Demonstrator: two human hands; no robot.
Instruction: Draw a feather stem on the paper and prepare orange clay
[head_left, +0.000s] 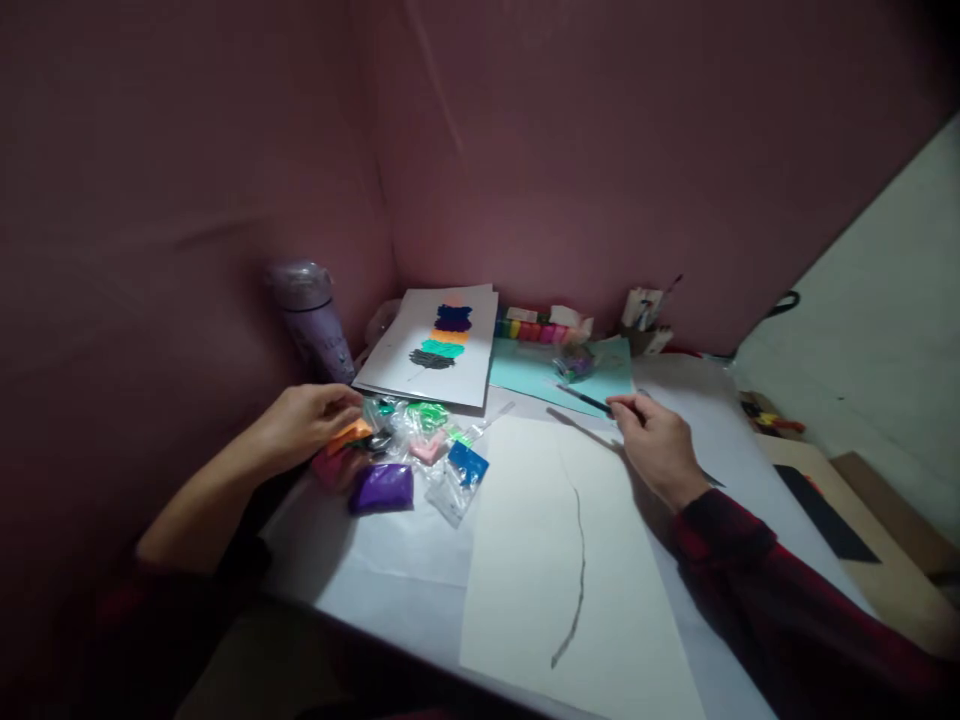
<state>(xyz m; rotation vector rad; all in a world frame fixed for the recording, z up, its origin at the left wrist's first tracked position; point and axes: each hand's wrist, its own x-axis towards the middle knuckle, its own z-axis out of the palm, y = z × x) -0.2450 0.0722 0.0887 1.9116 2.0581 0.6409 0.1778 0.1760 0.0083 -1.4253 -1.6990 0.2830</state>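
Note:
My left hand point(319, 420) is closed at the left of a pile of small plastic packets, its fingertips on an orange packet of clay point(352, 434). Beside it lie a purple clay packet point(384, 488), a green one point(427, 415), a pink one point(427, 448) and a blue one point(469, 464). My right hand point(658, 448) pinches a thin dark-handled tool point(585, 400), its tip pointing left above the table; its exact kind is unclear. Below it lies a cream sheet point(517, 570) with a dark, curved line like a stem point(581, 560).
White paper with colored leaf-like bands point(390, 350) lies at the back, near a purple bottle point(311, 325). A light-blue sheet point(525, 370) bears a clear bag point(574, 362). Behind are rows of colored clay point(536, 331) and a brush holder point(643, 310). Pink walls close in the back and left.

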